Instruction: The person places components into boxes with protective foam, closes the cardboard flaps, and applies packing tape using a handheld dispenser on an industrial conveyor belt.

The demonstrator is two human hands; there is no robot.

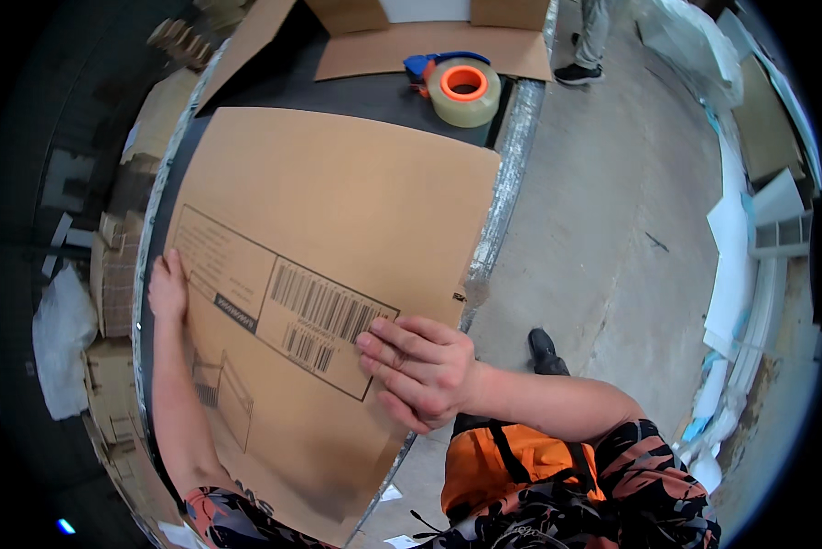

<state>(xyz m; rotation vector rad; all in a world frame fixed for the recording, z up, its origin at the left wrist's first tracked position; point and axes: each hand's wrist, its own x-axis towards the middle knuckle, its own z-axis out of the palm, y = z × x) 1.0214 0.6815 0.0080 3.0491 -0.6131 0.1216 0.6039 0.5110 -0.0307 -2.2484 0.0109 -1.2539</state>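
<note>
A large brown cardboard box [338, 201] lies on the dark worktable, its upper face printed with a framed barcode panel and a line drawing. At the box's left edge is my left hand [167, 288], closed around that edge with part of its fingers hidden. My right hand [425, 371] rests on the right side of the box with fingers stretched out over the corner of the barcode panel, holding nothing. Beyond the far edge of the box sits a tape dispenser [420, 66] with a wide roll of clear tape [470, 110] on an orange core.
Another open cardboard box [429, 46] stands at the table's far end. Silver wrapping covers the table's right edge [512, 174]. Concrete floor [612, 210] runs along the right, where another person's leg [594, 41] shows. White sheets [727, 265] lean far right; stacked cartons [118, 284] stand left.
</note>
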